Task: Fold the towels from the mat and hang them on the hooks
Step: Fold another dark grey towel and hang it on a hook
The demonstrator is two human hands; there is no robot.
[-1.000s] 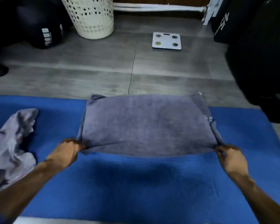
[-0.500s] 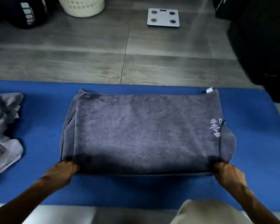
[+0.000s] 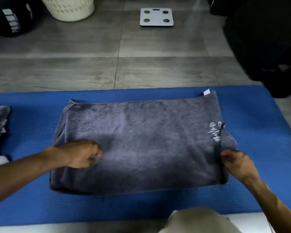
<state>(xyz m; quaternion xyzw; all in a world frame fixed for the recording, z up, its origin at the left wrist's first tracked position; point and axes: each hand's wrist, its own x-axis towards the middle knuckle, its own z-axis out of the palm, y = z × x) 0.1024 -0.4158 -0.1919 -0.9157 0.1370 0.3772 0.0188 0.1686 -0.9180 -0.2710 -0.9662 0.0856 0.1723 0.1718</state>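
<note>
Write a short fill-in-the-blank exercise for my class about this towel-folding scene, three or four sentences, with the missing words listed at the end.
1. The folded grey towel lies on a mat whose colour is ____.
2. The right hand pinches the towel's ____ edge.
3. The left hand rests on ____ of the towel.
4. The white bathroom scale stands on the ____, beyond the mat.

Missing words: blue; right; top; floor
</note>
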